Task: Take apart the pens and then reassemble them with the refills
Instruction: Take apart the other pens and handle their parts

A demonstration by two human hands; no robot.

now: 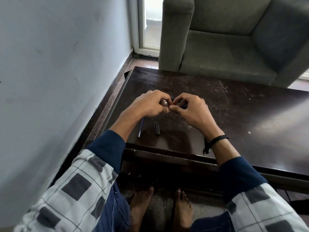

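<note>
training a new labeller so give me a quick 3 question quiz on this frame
1. True or false: the refill lies on the table, not held in either hand.
2. What lies on the table just right of the refill? A) a black cap B) scissors C) a notebook
3. Fill in: the left hand and the right hand meet above the table, both pinching a ___.

Key: 1 true; 2 A; 3 pen
</note>
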